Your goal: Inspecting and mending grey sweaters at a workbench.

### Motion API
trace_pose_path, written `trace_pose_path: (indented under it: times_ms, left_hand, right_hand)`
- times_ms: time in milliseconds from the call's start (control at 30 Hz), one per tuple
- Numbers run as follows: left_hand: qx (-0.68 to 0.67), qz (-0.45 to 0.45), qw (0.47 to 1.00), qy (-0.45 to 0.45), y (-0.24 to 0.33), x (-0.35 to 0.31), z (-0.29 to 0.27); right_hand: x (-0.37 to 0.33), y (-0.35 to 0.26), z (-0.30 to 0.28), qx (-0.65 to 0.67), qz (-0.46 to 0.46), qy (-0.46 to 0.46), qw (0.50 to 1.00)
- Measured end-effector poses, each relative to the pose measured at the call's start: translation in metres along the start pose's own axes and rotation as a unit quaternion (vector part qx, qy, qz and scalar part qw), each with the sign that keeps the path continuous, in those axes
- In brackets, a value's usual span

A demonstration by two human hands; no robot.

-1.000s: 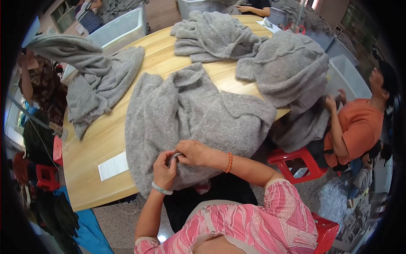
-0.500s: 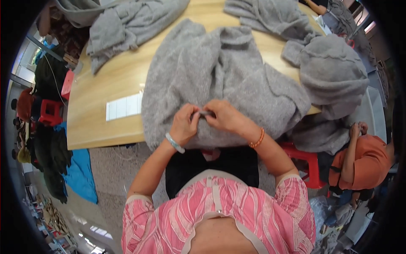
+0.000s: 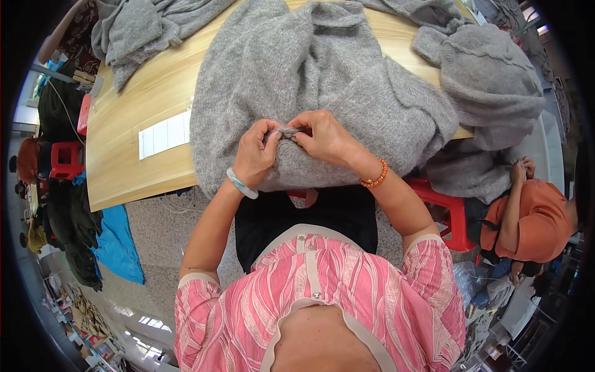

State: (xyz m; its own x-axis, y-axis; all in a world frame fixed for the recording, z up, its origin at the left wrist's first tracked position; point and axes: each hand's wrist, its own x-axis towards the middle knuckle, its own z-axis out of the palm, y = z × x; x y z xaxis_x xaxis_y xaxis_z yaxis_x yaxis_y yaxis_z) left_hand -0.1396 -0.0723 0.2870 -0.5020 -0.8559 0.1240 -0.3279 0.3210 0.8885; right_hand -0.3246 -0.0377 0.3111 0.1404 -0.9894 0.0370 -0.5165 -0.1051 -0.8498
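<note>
A fuzzy grey knit garment (image 3: pixel 334 80) lies bunched over the near edge of the wooden table and hangs toward my lap. With thumb and fingers, my left hand (image 3: pixel 256 150) pinches a fold of its knit. My right hand (image 3: pixel 322 136) pinches the same fold a short way to the right. Between the two hands a small ridge of knit shows, raised from the rest. The fingertips partly hide what is gripped. A pale bangle is on my left wrist and an orange bead bracelet on my right.
On the table (image 3: pixel 118 167), a white paper strip (image 3: pixel 163 134) lies left of the garment. More grey knits (image 3: pixel 149 37) rest at the far left and right. A person in an orange top (image 3: pixel 533 217) sits at the right, near a red stool (image 3: pixel 455 217). Blue cloth (image 3: pixel 119 245) lies at the left.
Table, garment and hands appear higher in the picture as the view has shifted. The fold between my fingertips shows more plainly and looks slightly wider; both hands keep their pinch.
</note>
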Motion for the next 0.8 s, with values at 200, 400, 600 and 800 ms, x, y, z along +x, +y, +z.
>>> trace_pose_path:
  times_ms: [200,400,600,800]
  left_hand:
    - [0.002,-0.004,1.000,0.012,0.004,0.000,0.000]
    - [0.015,0.009,1.000,0.025,0.005,0.000,0.001]
    - [0.031,0.032,0.998,0.039,0.007,-0.001,0.003]
    - [0.036,0.033,0.998,0.040,0.002,0.001,0.002]
  right_hand:
    - [0.002,-0.001,-0.001,0.040,0.042,-0.005,0.998]
    - [0.003,-0.002,-0.001,0.031,0.040,-0.005,0.999]
    - [0.004,0.004,0.003,-0.009,0.010,0.011,1.000]
    - [0.004,0.006,0.001,0.017,0.010,0.011,1.000]
